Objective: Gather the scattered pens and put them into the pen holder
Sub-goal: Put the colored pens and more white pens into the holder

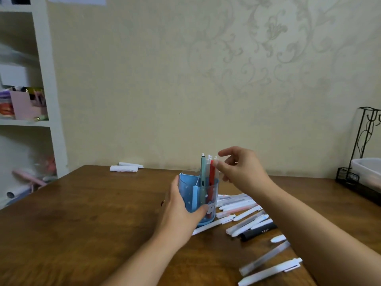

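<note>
From my seat I saw a brown wooden table [86,219] pushed against a cream wall [165,79] papered with pale scrollwork. A white shelf unit [44,79] stood at ten o'clock, holding a pink box [24,107] and blurred clutter. A black wire rack [362,145] with a pale tub [369,168] sat at three o'clock. Two rolled white papers [124,168] lay at the table's far edge, around eleven o'clock. The left hand [179,209] was wrapped around the blue pen holder [198,199] at the centre, thumb on its front. Green, red and white pens [207,174] stood upright in its right compartment. The right hand [241,166] hovered at their tops, fingers loosely spread, fingertips touching a white cap. More loose pens [247,219] lay scattered from four to five o'clock.
</note>
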